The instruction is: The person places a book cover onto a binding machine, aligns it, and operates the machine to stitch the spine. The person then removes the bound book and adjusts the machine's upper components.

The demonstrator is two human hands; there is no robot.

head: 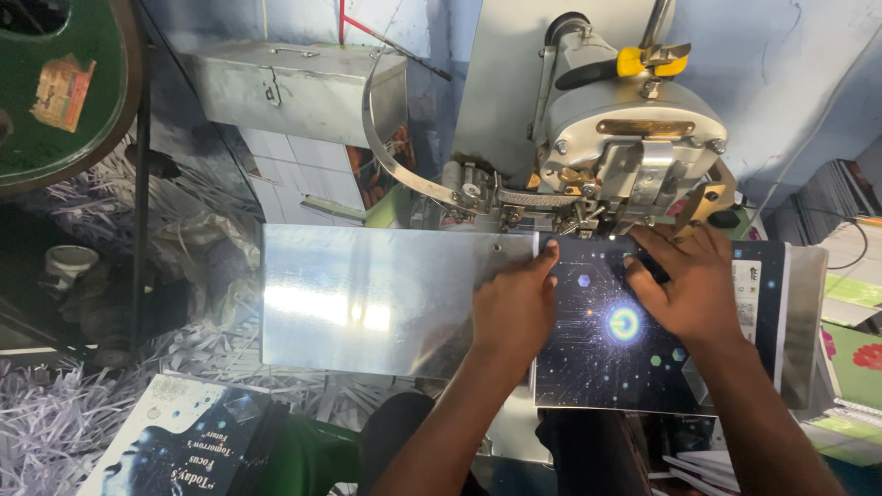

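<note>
Head cam: left hand [514, 308] flat on metal plate [367, 298], pressing booklet's [634, 354] left edge; right hand [684, 285] flat on cover, fingers w/in reach of stitcher head [634, 152]. Risk: pinched fingertips, or booklet skews, stitch lands off-line.

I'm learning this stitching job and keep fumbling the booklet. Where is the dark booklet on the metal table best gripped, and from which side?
Probably by its near edge, coming from the person's side. The dark booklet lies flat on the metal table, its far edge tucked under the machine head, so that side is blocked. The left hand and right hand press flat on it; the near edge overhangs the table, free to pinch.
</note>
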